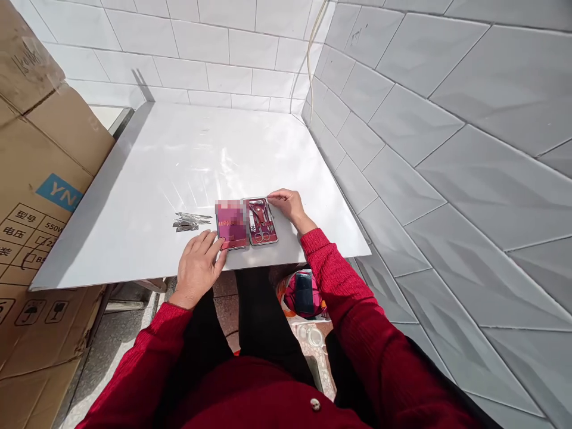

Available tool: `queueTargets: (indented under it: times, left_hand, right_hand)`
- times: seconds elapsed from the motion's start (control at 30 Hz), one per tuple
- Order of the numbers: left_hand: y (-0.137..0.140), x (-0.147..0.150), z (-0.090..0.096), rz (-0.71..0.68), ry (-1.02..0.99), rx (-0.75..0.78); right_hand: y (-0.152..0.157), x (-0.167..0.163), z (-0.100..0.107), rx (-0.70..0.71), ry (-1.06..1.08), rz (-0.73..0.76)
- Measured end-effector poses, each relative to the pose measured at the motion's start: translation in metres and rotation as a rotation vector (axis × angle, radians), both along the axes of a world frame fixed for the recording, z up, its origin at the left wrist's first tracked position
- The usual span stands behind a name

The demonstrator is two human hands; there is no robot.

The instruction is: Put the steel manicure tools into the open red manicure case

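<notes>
Here, 2 hands (197, 265) (291, 206), 1 open case (232, 234), 1 tool pile (190, 221)

We count two hands (199, 269) (291, 207), one case (230, 235), one pair of scissors (262, 237), one table (268, 149), one cable (309, 65) and one button (315, 404). We see several loose tools (191, 221); their overlap prevents an exact count.

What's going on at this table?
A person's two hands are at an open tool case on a white table. The left hand is at its lower left corner, the right hand at its upper right. Scissors sit in the right half. Loose metal tools lie left of the case.
</notes>
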State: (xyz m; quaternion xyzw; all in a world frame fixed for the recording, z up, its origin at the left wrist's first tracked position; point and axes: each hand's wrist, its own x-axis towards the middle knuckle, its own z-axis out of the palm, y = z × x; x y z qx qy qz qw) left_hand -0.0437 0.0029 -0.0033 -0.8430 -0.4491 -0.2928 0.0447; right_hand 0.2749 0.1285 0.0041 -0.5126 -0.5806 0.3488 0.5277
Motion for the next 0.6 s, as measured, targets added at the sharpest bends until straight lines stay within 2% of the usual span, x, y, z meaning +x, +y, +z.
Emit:
queueTargets:
  times: [0.07,0.17,0.23,0.3,0.43,0.6]
  left_hand:
    - [-0.001,-0.001,0.001,-0.001,0.004,0.006]
    - [-0.001,0.0,0.009,0.008,-0.001,0.002]
    - [0.002,0.002,0.017,0.023,-0.01,0.003]
    - [0.012,0.006,0.027,0.025,-0.025,0.016]
    - [0.047,0.019,0.045,0.035,-0.054,-0.006]
    - [0.099,0.042,0.054,-0.013,-0.045,-0.059]
  right_hand:
    - [0.003,0.001,0.006,-0.003,-0.038,0.087]
    - [0.007,-0.001,0.013,-0.093,-0.092,0.202]
    - [0.009,-0.005,0.016,-0.123,-0.142,0.232]
    - [0.008,-0.011,0.017,-0.071,-0.227,0.221]
    - [0.005,-0.021,0.016,0.088,-0.409,0.151]
    - [0.001,-0.024,0.02,0.079,-0.559,0.104]
